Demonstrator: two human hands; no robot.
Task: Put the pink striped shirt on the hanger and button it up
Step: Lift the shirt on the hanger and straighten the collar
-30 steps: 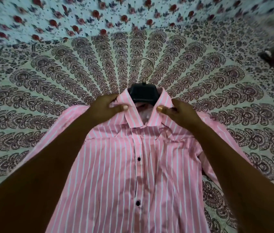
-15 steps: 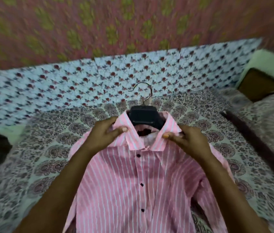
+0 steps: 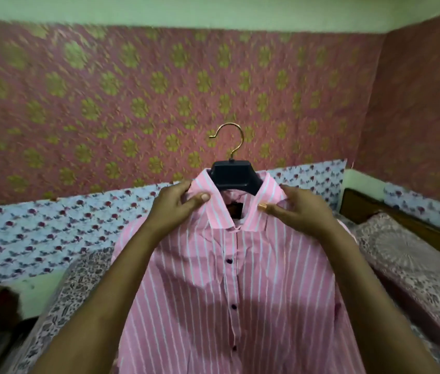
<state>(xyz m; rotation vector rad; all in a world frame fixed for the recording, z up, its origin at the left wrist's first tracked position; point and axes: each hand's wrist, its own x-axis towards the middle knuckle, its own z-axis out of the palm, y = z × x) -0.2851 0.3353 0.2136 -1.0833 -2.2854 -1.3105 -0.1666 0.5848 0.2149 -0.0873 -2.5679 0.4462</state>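
The pink striped shirt point(image 3: 240, 287) hangs in the air in front of me on a black hanger point(image 3: 233, 175) with a gold hook. Dark buttons run down its closed front placket. My left hand point(image 3: 175, 205) pinches the left side of the collar at the shoulder. My right hand point(image 3: 298, 209) pinches the right side of the collar. Both hands hold the shirt up by the shoulders; the hanger's arms are hidden inside the shirt.
A bed with a patterned sheet point(image 3: 78, 279) lies below the shirt. A blue floral cloth point(image 3: 38, 225) runs along its far side against a pink wall with gold flowers point(image 3: 159, 90). A wooden headboard point(image 3: 391, 211) and a pillow point(image 3: 413, 263) sit at the right.
The shirt on its hanger has been lifted from flat on the bed to held upright in the air. My view has tilted up toward the wall. Both hands keep their hold on the collar.
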